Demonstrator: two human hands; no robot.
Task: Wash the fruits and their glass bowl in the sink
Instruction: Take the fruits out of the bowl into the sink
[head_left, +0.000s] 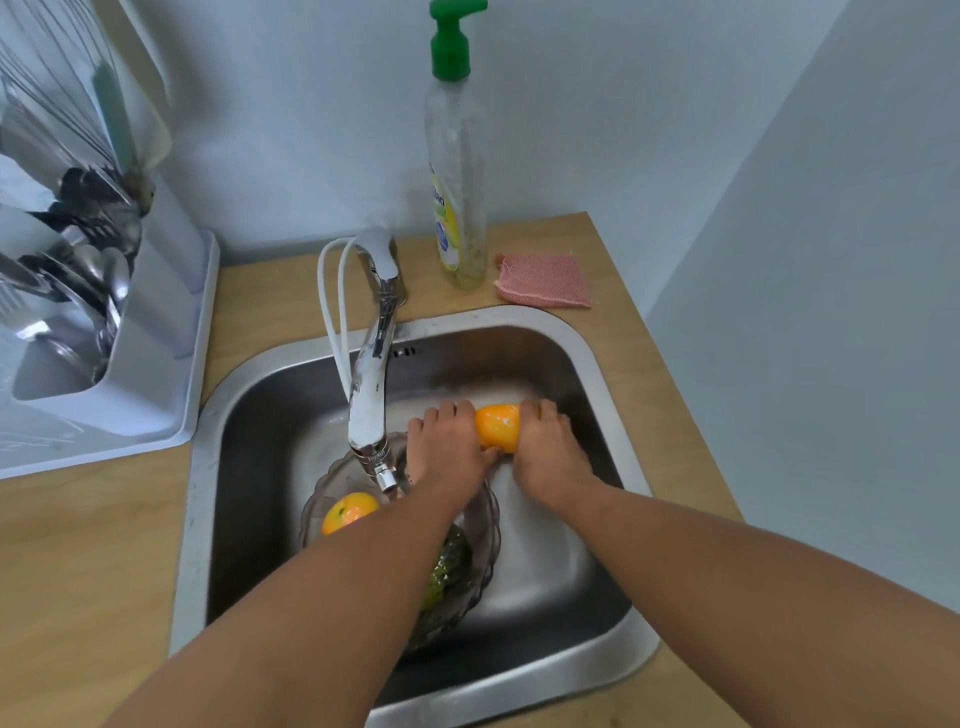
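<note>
An orange fruit (498, 426) is held between my left hand (447, 447) and my right hand (545, 452) above the far right part of the steel sink (592, 353). Both hands press on it from either side. A glass bowl (480, 519) sits in the sink under the tap spout (371, 410). A second orange fruit (349, 512) lies at the bowl's left side. A dark green fruit (449, 566) lies in the bowl too, partly hidden by my left forearm.
A soap bottle with a green pump (457, 171) and a pink scrub pad (544, 279) stand on the wooden counter (88, 561) behind the sink. A white drying rack with cutlery (104, 322) fills the left. Walls close in behind and to the right.
</note>
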